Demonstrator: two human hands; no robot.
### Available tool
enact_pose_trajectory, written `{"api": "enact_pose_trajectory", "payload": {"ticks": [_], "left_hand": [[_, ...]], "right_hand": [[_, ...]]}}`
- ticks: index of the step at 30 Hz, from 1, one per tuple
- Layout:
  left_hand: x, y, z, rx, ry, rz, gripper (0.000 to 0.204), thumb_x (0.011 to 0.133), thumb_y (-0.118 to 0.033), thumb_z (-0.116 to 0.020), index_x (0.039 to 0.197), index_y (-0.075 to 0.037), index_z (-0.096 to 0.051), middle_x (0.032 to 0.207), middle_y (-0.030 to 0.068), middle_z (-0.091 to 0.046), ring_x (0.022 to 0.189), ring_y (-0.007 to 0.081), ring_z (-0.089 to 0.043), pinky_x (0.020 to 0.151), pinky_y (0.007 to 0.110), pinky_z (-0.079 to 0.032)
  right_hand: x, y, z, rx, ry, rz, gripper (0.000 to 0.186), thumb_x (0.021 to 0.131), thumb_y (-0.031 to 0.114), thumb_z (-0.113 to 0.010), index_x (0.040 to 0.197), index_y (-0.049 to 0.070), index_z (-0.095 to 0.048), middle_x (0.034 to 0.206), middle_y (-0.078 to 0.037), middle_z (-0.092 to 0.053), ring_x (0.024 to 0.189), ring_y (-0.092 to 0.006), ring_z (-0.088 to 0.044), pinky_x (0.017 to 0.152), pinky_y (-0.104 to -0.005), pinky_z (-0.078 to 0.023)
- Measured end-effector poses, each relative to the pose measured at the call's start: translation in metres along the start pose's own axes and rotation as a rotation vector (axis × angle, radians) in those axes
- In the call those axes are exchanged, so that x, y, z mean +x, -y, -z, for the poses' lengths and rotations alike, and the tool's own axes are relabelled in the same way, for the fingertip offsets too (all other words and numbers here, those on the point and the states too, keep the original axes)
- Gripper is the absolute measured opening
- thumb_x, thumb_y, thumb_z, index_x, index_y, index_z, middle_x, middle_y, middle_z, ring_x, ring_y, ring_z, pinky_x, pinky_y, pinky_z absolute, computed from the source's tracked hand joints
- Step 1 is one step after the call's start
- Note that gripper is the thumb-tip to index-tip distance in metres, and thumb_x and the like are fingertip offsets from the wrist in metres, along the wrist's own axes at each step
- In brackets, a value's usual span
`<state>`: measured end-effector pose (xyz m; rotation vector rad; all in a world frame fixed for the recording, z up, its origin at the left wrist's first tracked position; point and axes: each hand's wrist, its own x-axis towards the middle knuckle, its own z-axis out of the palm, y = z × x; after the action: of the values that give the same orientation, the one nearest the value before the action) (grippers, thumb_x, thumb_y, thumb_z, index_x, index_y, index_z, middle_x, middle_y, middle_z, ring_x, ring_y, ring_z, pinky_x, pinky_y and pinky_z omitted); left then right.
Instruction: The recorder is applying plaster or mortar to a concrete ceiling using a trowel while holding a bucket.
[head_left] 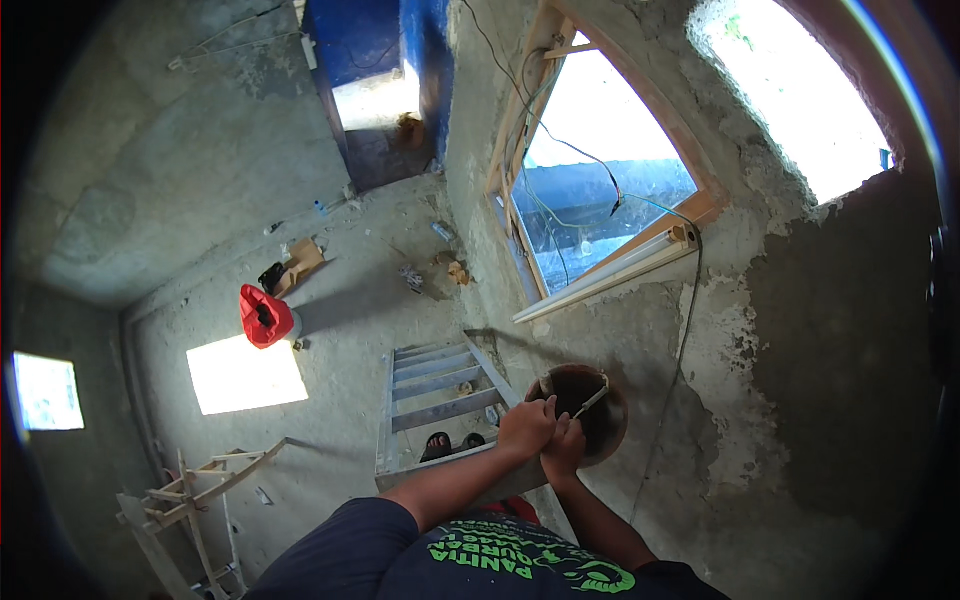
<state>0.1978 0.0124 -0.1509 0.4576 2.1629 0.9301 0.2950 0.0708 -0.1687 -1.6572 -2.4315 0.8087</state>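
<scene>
A round dark bucket (618, 438) is close to the wall, in front of me on the right, its inside in shadow. My left hand (528, 428) is closed at the bucket's left rim; what its fingers hold is hidden, and a small brownish piece shows just above them. Right beside it, almost touching, my right hand (563, 447) is closed on a thin light-coloured tool (592, 398) that points up and right over the bucket's opening. Its working end is too small to make out.
A grey ladder (445, 412) stands left of the bucket, with my sandalled feet (437, 446) by its rungs. A framed window (610, 210) has loose wires and a long pale tube fixture (610, 275). A red bag (265, 316) and a wooden trestle (190, 495) are farther left.
</scene>
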Motion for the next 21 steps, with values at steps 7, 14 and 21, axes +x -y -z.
{"api": "enact_pose_trajectory", "payload": {"ticks": [7,14,21], "left_hand": [[0.002,0.016,-0.003,-0.035,-0.123,-0.02,0.055,0.103,-0.05,-0.045,0.091,-0.005,-0.075,0.091,0.0254,-0.072,0.089,0.0464,-0.07,0.081,0.057,-0.054],[-0.078,0.126,0.091,0.137,-0.355,-0.164,0.042,0.09,-0.047,-0.068,0.084,-0.006,-0.076,0.086,0.0167,-0.074,0.082,0.0353,-0.071,0.074,0.047,-0.054],[-0.145,0.167,0.116,0.418,-0.381,-0.125,0.041,0.091,-0.038,-0.067,0.063,-0.009,-0.068,0.066,0.013,-0.065,0.071,0.0376,-0.066,0.068,0.049,-0.051]], "right_hand": [[-0.001,0.008,0.001,0.047,0.056,-0.002,0.051,0.104,0.044,-0.049,0.094,-0.003,-0.064,0.09,-0.032,-0.069,0.091,-0.0519,-0.067,0.079,-0.0601,-0.049],[0.001,-0.006,-0.001,0.166,0.099,0.027,0.05,0.098,0.048,-0.063,0.096,-0.002,-0.058,0.084,-0.025,-0.068,0.084,-0.0478,-0.068,0.078,-0.0534,-0.051],[-0.001,-0.002,0.004,0.244,0.334,0.048,0.067,0.086,0.058,-0.077,0.103,-0.002,-0.051,0.085,-0.023,-0.064,0.082,-0.0457,-0.066,0.076,-0.0521,-0.051]]}}
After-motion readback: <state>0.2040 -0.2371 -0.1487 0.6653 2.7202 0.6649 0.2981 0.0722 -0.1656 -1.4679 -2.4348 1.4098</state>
